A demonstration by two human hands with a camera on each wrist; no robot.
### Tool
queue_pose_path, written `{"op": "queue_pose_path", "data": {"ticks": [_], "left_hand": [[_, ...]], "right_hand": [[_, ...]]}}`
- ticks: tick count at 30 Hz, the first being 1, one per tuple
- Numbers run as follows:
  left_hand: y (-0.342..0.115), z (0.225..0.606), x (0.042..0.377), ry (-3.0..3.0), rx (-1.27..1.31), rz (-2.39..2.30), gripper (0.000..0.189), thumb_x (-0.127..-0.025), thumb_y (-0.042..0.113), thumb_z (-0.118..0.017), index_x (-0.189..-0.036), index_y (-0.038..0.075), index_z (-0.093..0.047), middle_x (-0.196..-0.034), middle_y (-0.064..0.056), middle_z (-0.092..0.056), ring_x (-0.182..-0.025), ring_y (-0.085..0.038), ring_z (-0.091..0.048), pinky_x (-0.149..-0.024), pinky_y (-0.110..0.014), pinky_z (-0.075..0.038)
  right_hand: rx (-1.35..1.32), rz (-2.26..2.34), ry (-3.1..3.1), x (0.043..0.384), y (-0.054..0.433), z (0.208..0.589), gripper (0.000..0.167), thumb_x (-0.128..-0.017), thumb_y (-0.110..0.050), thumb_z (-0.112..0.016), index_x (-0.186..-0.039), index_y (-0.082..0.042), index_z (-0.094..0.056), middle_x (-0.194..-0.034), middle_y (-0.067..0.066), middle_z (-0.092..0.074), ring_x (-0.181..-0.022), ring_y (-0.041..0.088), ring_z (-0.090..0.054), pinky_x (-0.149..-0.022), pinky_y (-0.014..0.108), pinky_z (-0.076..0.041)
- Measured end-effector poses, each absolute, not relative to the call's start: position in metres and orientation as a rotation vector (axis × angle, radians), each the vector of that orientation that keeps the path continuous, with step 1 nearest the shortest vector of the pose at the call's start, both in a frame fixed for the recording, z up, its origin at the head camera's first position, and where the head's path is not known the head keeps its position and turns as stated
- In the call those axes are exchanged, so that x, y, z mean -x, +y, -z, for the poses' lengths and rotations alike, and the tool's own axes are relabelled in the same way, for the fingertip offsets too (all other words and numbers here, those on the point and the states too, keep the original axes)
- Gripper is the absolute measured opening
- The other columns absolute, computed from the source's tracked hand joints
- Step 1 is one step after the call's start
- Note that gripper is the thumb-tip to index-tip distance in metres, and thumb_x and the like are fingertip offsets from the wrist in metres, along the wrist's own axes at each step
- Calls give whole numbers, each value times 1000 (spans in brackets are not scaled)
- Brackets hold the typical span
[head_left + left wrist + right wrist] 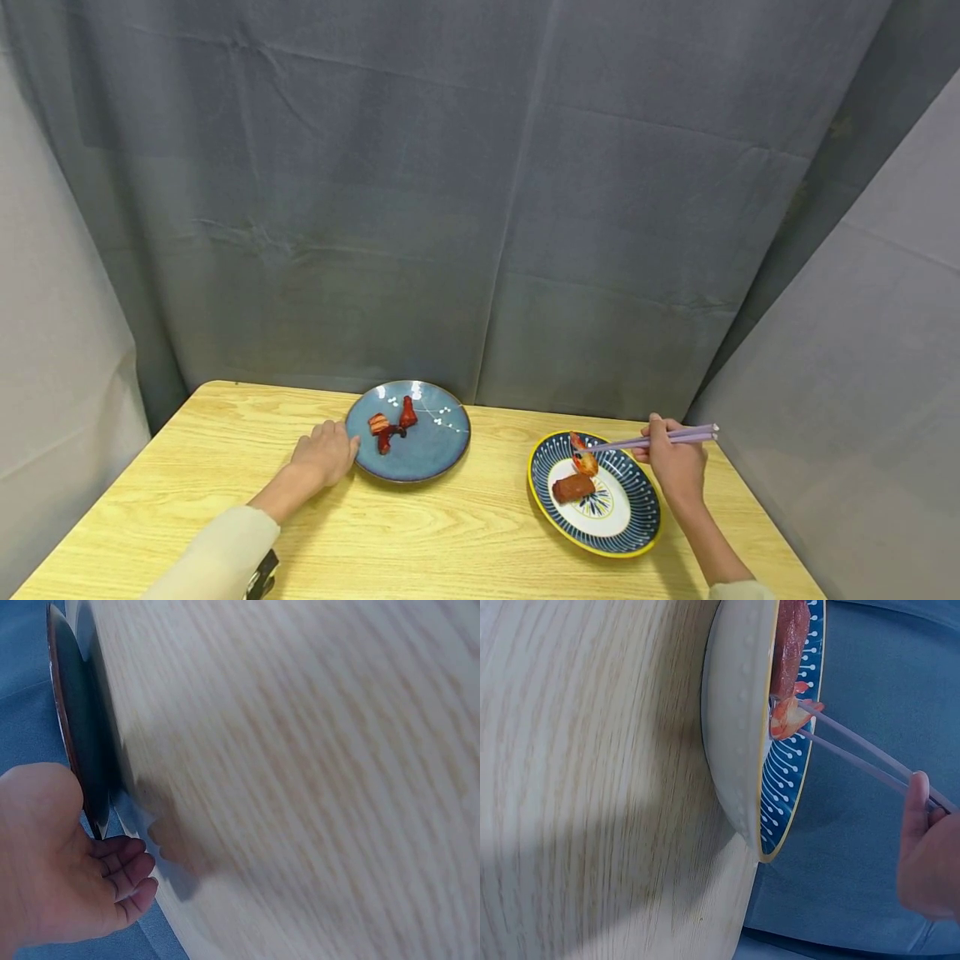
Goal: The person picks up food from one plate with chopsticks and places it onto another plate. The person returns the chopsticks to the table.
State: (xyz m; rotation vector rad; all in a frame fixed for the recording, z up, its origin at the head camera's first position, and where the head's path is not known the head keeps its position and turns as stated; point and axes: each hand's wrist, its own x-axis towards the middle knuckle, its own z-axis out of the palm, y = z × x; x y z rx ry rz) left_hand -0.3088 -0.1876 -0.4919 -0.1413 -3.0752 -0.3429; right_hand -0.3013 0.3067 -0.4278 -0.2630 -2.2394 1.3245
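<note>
Wooden table [420, 537]: one patterned plate [636, 502]; one blue plate [429, 450], left hand [326, 454] gripping rim; two chopsticks [624, 445], right hand [678, 468] pinching.

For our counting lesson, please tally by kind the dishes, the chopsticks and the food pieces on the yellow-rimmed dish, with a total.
Dishes: 2 (blue plate, yellow-rimmed dish)
Chopsticks: 2
Food pieces on the yellow-rimmed dish: 2 (orange-red shrimp, brown piece)
Total: 6
</note>
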Motion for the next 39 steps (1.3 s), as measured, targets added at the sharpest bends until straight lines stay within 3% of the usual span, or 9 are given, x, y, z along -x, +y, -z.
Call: {"op": "queue_pose_path", "data": {"ticks": [7,14,21,26,30,39], "left_hand": [[-189,490,307,-3079,134,345,41,-105,27,-46,-109,-14,-52,-91,-19,-49,-95,-39,-54,-81,-57,-47],[-189,490,307,-3082,127,356,42,-105,27,-46,-110,-14,-52,-91,-20,-49,-96,-40,-54,-82,-57,-47],[-188,492,308,-3076,132,367,42,-104,27,-46,-110,-14,-53,-93,-21,-50,-97,-40,-55,-83,-57,-47],[-186,489,309,-3075,144,362,40,-104,26,-47,-109,-13,-52,-92,-20,-50,-96,-40,-54,-82,-57,-46],[-186,488,309,-3071,138,346,40,-104,26,-47,-108,-13,-52,-92,-20,-50,-97,-40,-55,-82,-57,-46],[-186,487,308,-3071,130,350,41,-104,26,-47,-110,-14,-52,-94,-21,-51,-97,-40,-55,-83,-57,-46]], "right_hand": [[244,-1374,-2250,302,305,427,43,-105,-29,-51,-93,10,-64,-70,10,-67,-54,6,-66,-56,27,-57],[215,-1369,-2302,301,301,425,45,-106,-31,-49,-95,10,-64,-77,16,-68,-63,17,-70,-57,23,-56],[204,-1335,-2324,300,299,420,47,-106,-33,-47,-98,10,-65,-83,18,-70,-59,3,-66,-58,20,-55],[195,-1402,-2290,301,294,415,46,-106,-32,-48,-100,11,-64,-83,18,-69,-64,12,-70,-60,22,-56],[185,-1521,-2262,304,287,411,47,-106,-33,-48,-103,12,-62,-83,15,-68,-66,10,-70,-64,28,-57],[146,-1707,-2193,310,266,408,43,-106,-30,-50,-102,11,-60,-84,17,-68,-63,12,-70,-64,28,-57]]}}
